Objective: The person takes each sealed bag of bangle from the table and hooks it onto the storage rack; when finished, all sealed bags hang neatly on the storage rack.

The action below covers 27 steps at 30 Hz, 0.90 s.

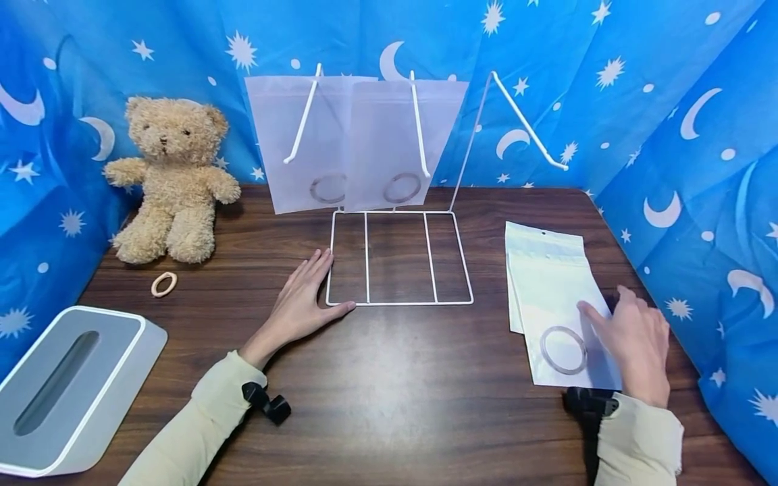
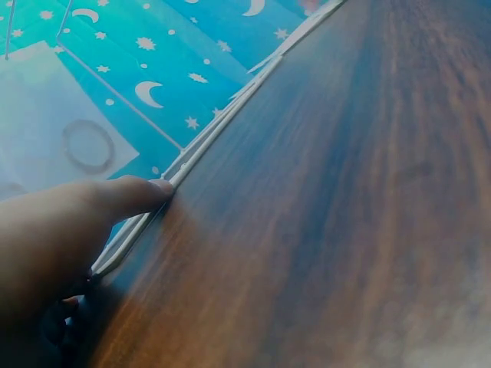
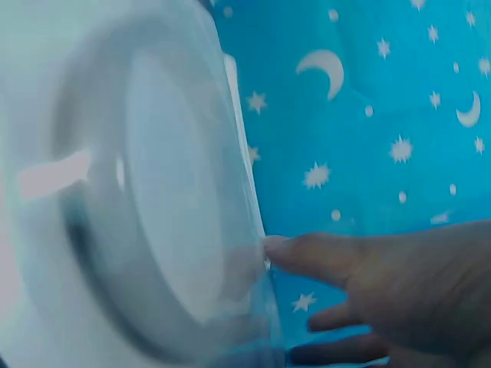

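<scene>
A white wire display rack (image 1: 401, 305) stands on the table, with three prongs rising at its back. My left hand (image 1: 298, 304) is spread at the front left corner of its base, the thumb (image 2: 142, 195) touching the front wire. Two pale zip bags, a left one (image 1: 298, 135) and a right one (image 1: 389, 135), hang from the left and middle prongs, each with a ring showing low inside. At the right lies a small stack of white zip bags (image 1: 550, 287); the top one holds a clear ring (image 1: 564, 350). My right hand (image 1: 641, 337) is at their right edge, its thumb (image 3: 314, 257) over the top bag, fingers loosely extended.
A teddy bear (image 1: 170, 179) sits at the back left, a small wooden ring (image 1: 164, 284) before it. A grey-topped white tissue box (image 1: 115, 385) stands at the front left. The blue star-and-moon curtain (image 1: 668, 155) encloses the back and sides. The rack's right prong (image 1: 529, 121) carries no bag.
</scene>
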Available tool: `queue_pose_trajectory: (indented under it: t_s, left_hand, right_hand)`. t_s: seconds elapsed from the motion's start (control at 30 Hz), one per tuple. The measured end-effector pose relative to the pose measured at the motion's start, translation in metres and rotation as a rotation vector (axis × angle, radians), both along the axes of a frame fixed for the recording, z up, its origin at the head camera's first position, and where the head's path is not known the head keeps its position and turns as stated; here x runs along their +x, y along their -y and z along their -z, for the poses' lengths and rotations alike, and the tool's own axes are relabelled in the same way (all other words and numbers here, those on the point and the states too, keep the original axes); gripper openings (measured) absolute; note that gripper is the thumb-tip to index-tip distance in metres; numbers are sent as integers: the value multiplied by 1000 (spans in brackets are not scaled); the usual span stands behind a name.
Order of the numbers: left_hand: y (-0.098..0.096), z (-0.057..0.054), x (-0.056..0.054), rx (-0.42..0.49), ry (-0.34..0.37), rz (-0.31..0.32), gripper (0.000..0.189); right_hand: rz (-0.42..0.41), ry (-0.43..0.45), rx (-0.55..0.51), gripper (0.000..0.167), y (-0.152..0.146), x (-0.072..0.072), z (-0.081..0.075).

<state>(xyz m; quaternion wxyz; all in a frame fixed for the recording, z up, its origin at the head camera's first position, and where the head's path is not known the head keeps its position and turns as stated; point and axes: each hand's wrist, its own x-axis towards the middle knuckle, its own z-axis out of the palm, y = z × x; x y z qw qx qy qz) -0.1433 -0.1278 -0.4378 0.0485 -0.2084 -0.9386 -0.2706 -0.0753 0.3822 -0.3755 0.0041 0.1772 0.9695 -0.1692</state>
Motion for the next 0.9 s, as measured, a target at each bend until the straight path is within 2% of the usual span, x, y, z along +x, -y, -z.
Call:
queue_pose_trajectory:
  t_s: [0.1,0.3,0.4,0.5,0.63,0.8,0.9]
  left_hand:
    - [0,0,0,0,1,2,101]
    - [0,0,1,0,-5,3,101]
    - [0,0,0,-4,-4,6,100]
    - [-1,1,0,-7,-2,8,101]
    - [-2,0,1,-3,-10,1,102]
    - [-1,1,0,-1,-13,-4,102]
    - [0,2,-1,0,-15,-5,102]
  right_hand:
    - [39,54,-12,94,-8,4,4]
    - [50,-26,-41,76,-6,1,11]
    - [94,-22,-74,73,-5,0,12]
    - [136,27,-99,84,-4,1,11]
    - [122,71,-87,103,-4,2,10]
    - [74,31,-91,98,-3,-1,12]
    - [110,31,-144,94,-2,-5,12]
